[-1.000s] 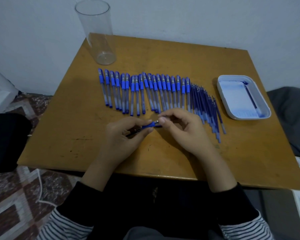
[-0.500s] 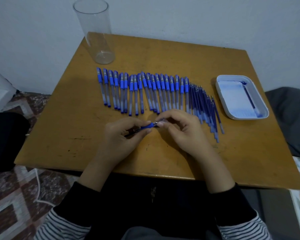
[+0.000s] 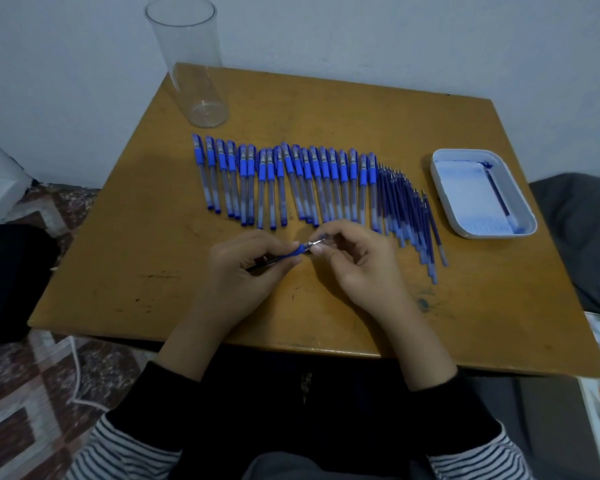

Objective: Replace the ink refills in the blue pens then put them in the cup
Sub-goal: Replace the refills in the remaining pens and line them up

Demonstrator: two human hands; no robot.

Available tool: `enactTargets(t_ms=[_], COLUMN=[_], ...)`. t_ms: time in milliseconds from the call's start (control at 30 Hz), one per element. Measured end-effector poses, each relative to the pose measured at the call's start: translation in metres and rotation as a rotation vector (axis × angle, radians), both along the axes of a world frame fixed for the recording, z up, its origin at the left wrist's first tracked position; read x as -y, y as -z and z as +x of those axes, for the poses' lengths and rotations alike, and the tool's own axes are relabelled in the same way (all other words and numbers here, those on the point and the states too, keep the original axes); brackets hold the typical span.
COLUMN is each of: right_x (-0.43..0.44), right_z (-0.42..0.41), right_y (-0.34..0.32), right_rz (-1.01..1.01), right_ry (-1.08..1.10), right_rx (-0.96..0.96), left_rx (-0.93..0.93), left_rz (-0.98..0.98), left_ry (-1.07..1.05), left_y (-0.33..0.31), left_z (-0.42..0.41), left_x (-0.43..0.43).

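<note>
Left grip (image 3: pixel 243 271): fingers curled round the barrel of an uncapped blue plastic pen (image 3: pixel 297 252), holding it just above the counter with its dark rear end poking out towards the left.
Right grip (image 3: pixel 357 265): thumb and forefinger pinched on the front end of the same pen, right where the metal tip (image 3: pixel 317 241) shows; the other fingers are loosely bent.
Held pen: slanted between the two grips, tip up and to the right.
Capped pens: a row of capped blue-and-clear plastic pens (image 3: pixel 284 181) lies side by side just beyond both grips, caps pointing away.
Refills: a fan of thin dark-blue ink refills (image 3: pixel 406 209) lies beyond and just right of the right grip, touching the row's right end.
Tray: a white rectangular plastic tray (image 3: pixel 465 195), well to the right of the right grip, holds a single dark-blue refill (image 3: pixel 497 192) and blue ink stains.
Cup: a tall clear plastic cup (image 3: pixel 191 64) stands upright far beyond the left grip, at the far left corner.
Counter: an ochre wooden counter (image 3: pixel 326 109) carries everything.
Floor: a patterned brown-and-white rug (image 3: pixel 25 393) lies left of the left grip, below the counter.
</note>
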State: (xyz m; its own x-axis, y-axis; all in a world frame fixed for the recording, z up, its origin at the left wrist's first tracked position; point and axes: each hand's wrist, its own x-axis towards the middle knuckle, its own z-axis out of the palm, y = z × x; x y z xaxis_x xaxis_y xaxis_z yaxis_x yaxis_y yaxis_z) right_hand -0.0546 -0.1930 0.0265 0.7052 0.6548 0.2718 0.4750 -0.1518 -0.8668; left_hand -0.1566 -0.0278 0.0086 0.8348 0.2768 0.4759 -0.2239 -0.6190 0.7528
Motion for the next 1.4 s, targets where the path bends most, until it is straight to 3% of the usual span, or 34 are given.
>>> enactTargets(t_ms=[167,367,700,933,1233,1400], right_x=[0.005,0.017,0.011,0.014,0.021,0.021], right_z=[-0.001,0.004,0.006,0.010,0.012,0.019], right_y=[-0.001,0.006,0.006,0.009,-0.002,-0.006], right_rz=[0.079,-0.122,-0.323,-0.237,-0.148,-0.109], right_ry=[0.082,0.312,0.265,0.252,0.195,0.170], right_rx=[-0.177,0.036,0.197,0.205,-0.012,0.049], left_rx=[0.009,0.000,-0.026,-0.033,-0.042,-0.047], left_rz=[0.008,0.009,0.050,0.037,0.029,0.019], left_ry=[-0.078,-0.164,-0.155,-0.152,-0.127,-0.121], left_y=[-0.001,-0.001,-0.003,-0.001,-0.002,-0.002], left_z=[0.000,-0.001,-0.001,-0.001,-0.001,-0.001], left_x=[0.000,0.000,0.000,-0.001,0.000,-0.001])
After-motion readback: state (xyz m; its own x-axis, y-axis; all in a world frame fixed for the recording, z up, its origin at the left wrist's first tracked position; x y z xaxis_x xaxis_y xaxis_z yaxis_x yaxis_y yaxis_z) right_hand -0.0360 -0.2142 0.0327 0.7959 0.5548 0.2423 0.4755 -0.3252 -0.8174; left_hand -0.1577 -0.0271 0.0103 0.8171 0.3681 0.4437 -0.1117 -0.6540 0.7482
